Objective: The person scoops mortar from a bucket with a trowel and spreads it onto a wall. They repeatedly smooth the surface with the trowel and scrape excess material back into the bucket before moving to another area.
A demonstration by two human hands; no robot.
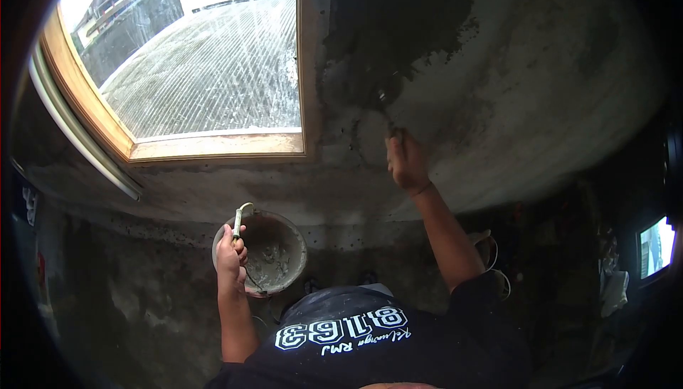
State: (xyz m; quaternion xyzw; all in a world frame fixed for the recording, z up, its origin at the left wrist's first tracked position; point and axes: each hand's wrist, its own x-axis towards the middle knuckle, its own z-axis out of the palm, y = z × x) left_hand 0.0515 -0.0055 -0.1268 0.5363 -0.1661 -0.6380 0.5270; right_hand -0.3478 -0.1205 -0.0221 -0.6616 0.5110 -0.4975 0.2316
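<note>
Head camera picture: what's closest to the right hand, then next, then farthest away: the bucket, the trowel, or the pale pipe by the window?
1. Trowel: held in the right hand, up against the wall.
2. Bucket: lower left, its handle in the left hand.
3. Pale pipe: far left, beside the window.

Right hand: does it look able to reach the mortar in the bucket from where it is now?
Probably yes. The left hand holds the bucket up by its handle, open top clear. The right hand, up at the wall with a tool, has nothing between.
</note>
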